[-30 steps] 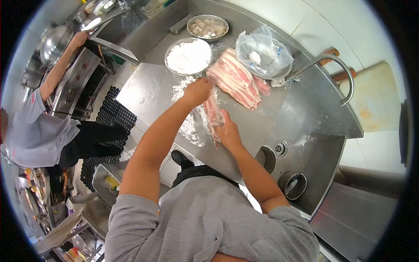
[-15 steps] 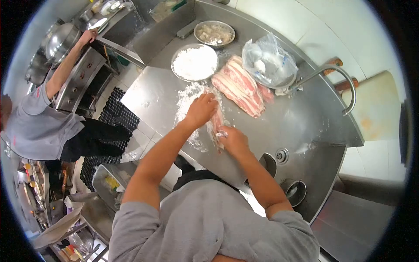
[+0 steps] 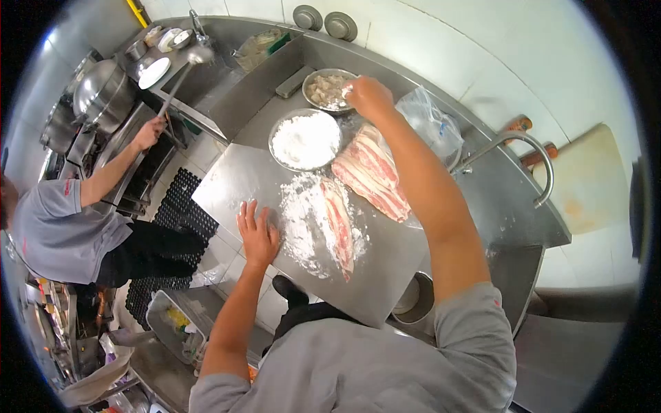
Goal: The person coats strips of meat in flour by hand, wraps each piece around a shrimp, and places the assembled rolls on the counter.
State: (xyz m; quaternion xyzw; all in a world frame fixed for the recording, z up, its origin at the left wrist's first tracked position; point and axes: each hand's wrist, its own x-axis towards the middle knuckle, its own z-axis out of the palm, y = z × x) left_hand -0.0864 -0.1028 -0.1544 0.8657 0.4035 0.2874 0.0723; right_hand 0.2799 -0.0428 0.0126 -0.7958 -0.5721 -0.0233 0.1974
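My left hand (image 3: pixel 259 234) rests open near the worktop's left edge, fingers spread, beside scattered white powder (image 3: pixel 301 227). On that powder lies one streaky pork slice (image 3: pixel 338 224), lengthwise and dusted white. My right hand (image 3: pixel 370 98) is reached out to the right rim of a metal bowl holding a pale, chunky mixture (image 3: pixel 323 89). Its fingers look closed, with whitish matter at the tips; what they hold is not distinguishable. Nearer me stands a bowl heaped with white powder (image 3: pixel 305 140). A stack of pork slices (image 3: pixel 368 175) lies to its right, partly behind my right arm.
A clear plastic bag (image 3: pixel 435 127) sits beyond my right forearm, near a curved faucet (image 3: pixel 537 148). At the left, a co-worker (image 3: pixel 69 230) holds a long-handled ladle (image 3: pixel 200 55) near another sink. A metal container (image 3: pixel 415 299) stands by the front edge.
Both hands have left the pork slice. My right hand moved up to the bowl of chunky mixture; my left moved left onto the worktop. The co-worker's ladle is now raised into view.
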